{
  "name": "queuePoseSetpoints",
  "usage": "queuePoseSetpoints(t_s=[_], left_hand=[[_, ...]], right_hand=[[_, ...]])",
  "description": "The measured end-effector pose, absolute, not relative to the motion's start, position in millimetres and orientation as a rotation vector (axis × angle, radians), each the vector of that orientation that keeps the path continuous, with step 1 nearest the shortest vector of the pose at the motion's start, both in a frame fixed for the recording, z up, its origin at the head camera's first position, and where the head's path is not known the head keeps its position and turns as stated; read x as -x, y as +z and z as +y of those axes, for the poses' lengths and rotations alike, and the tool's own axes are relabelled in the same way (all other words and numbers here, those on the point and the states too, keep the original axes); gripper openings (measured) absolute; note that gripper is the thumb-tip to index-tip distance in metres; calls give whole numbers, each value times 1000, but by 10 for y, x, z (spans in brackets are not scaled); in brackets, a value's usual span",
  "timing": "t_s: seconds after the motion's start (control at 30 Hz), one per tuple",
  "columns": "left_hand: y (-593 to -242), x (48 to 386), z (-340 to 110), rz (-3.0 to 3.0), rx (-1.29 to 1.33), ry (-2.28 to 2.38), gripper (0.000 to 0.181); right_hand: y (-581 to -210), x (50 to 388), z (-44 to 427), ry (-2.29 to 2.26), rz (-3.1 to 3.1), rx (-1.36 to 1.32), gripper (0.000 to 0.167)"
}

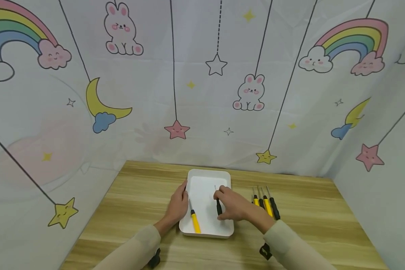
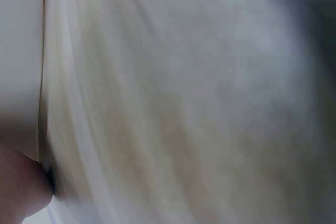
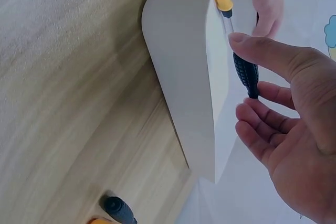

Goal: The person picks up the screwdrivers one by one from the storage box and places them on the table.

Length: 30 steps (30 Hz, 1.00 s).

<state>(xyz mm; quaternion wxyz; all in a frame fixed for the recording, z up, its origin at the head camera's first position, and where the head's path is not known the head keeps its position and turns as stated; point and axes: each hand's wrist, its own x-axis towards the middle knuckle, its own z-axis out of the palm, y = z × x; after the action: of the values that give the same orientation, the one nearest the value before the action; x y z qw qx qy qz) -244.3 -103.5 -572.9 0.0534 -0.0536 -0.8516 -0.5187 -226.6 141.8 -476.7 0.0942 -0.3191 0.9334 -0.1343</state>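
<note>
A white tray (image 1: 207,237) lies on the wooden table, with my left hand (image 1: 179,205) gripping its left side. Inside the tray, toward the left, is a yellow screwdriver (image 1: 195,222) with a black collar, its shaft pointing away from me. Over the tray's right half, my right hand (image 1: 235,205) holds a black-handled screwdriver (image 3: 245,74) between thumb and fingers, shaft pointing away. Whether this screwdriver touches the tray floor is unclear. The left wrist view is mostly blurred tabletop, with only a bit of a finger (image 2: 23,184) at the lower left.
Several yellow and black screwdrivers (image 1: 267,205) lie side by side on the table (image 1: 310,225), right of the tray and partly behind my right forearm. A cloth (image 1: 202,97) printed with rabbits, stars and rainbows hangs behind the table and along its sides.
</note>
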Motion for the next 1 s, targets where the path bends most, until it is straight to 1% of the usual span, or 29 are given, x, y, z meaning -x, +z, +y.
queuePoseSetpoints(t_s=[0.53,1.0], left_hand=[[-5729,2437,-1034,-2587,165,-1557,51],[-5728,2423,-1042,-2561,198,-1571,50]], right_hand=[[-4704,2321,1583,-434,2801,925,58],[-4714,2408,1776,-518,2788,831,60]])
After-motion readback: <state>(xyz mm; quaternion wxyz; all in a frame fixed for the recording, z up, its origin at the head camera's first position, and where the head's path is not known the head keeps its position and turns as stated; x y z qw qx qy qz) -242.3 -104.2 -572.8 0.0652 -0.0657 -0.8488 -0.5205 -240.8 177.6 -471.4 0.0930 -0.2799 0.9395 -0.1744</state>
